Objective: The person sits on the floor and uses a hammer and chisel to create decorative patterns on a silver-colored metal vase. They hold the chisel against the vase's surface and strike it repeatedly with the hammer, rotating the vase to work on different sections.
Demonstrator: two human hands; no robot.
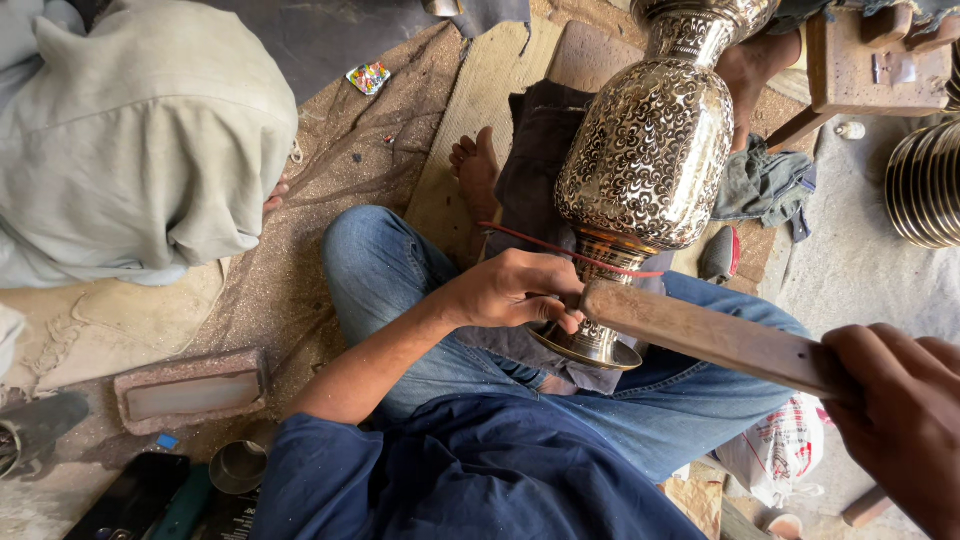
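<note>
Engraved brass vase [645, 150] lies tilted across my lap on a dark cloth [535, 150], cushioning it. My left hand [515, 290] pinches a small tool against the vase's foot; my right hand [900, 420] grips a wooden mallet [710, 335] poised beside that foot.

small multicoloured wrapper [368, 77] on the ground; dark phone screen [130, 497] bottom left; patterned red-white bag [783, 447] lower right

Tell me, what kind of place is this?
Probably a metal craft workshop, with work done on the floor. A big engraved metal vase lies across the person's lap, the right hand holds a wooden mallet, and more ridged metalware sits nearby.
</note>
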